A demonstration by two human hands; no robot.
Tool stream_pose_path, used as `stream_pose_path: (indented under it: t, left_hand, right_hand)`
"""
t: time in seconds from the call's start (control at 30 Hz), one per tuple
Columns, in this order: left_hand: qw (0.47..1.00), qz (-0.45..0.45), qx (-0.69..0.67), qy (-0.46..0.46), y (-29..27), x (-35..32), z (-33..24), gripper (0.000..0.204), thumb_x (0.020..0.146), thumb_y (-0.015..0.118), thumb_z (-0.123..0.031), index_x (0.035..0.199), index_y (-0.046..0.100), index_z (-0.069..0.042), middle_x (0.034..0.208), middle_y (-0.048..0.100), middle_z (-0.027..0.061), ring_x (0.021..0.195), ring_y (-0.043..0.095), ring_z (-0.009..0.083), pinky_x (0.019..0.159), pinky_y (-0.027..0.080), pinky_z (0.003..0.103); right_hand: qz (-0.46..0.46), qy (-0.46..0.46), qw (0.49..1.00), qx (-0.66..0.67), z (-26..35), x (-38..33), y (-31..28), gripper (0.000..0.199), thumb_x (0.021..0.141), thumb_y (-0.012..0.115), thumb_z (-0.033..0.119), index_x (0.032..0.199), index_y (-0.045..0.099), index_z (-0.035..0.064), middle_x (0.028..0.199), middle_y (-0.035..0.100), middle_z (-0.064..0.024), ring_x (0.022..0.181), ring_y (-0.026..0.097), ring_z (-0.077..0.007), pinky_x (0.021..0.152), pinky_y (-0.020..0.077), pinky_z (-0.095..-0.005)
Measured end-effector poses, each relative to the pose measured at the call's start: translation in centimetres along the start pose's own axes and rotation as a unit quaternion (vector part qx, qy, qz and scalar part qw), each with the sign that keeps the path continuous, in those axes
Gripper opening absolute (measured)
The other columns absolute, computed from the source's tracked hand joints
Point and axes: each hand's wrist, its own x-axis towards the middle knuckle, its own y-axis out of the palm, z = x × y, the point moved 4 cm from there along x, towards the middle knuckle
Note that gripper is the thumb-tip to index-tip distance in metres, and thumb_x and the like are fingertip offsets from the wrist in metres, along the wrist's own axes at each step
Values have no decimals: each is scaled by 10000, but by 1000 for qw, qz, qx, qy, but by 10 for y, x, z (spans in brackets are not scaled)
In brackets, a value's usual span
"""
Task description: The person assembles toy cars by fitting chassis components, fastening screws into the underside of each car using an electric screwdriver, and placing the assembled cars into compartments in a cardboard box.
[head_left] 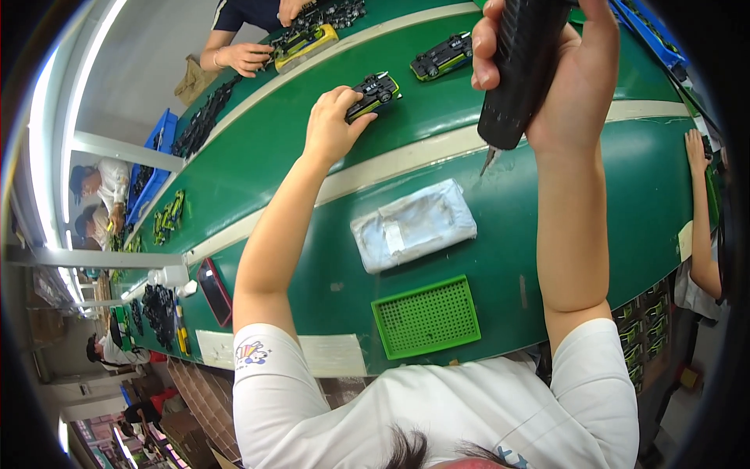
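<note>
A phone with a red edge [214, 292] lies on the green table at far left. Next, the left hand [334, 125] reaches up and outward, forearm slanting right, fingers and thumb narrowed around the near end of a toy car [380, 95]. The car sits wheels up just past that hand, its long axis sloping from lower left to upper right; whether it rests on the surface I cannot tell. The left hand is the nearer one. A second toy car [444, 59] lies farther right. Then comes a black power driver [519, 78], wrapped by the raised right hand [574, 86], forearm nearly upright, bit pointing down and left, well apart from the held car.
</note>
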Motion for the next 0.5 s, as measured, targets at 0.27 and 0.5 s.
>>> stream_pose_path:
  t: [0.27, 0.5]
  left_hand:
    - [987, 107, -115, -21, -90, -79, -142, 416, 647, 805, -136, 991, 593, -42, 1115, 568, 172, 980, 560, 364, 832, 457, 425]
    - [989, 100, -103, -33, -67, -103, -154, 413, 680, 793, -147, 1021, 584, -43, 1123, 568, 171, 1013, 553, 361, 857, 446, 433]
  right_hand:
    - [106, 52, 981, 157, 11, -14, 10, 706, 768, 479, 738, 721, 588, 42, 552, 598, -90, 397, 573, -142, 368, 478, -209]
    - [-47, -176, 963, -199, 13, -24, 15, 703, 786, 469, 730, 726, 585, 38, 535, 601, -91, 394, 582, -123, 355, 480, -201]
